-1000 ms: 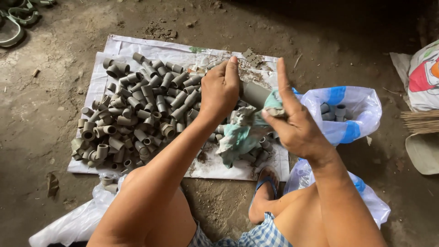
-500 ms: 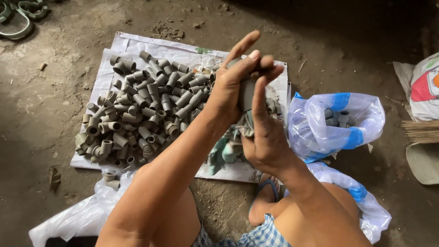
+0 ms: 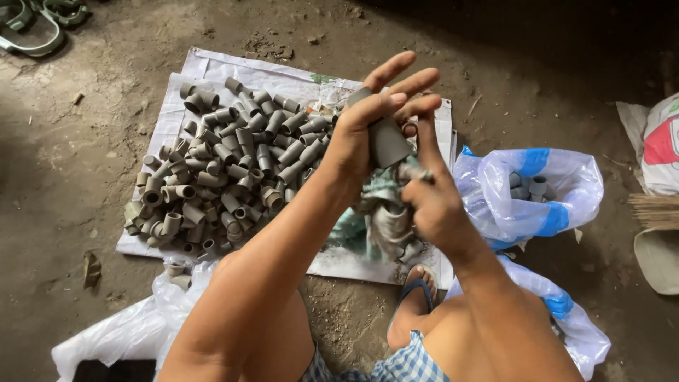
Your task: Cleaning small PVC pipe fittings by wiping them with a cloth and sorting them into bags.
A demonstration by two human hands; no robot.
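Grey pipe fitting point(image 3: 387, 141) sits pinched between left hand point(image 3: 368, 131) and right hand point(image 3: 433, 201).

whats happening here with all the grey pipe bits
A person sits on a dirt floor and holds one grey pipe fitting up in the left hand. The right hand holds a greenish rag against it. A pile of similar grey fittings lies on a white sheet in front. A few more fittings sit in an open white and blue plastic bag on the right.
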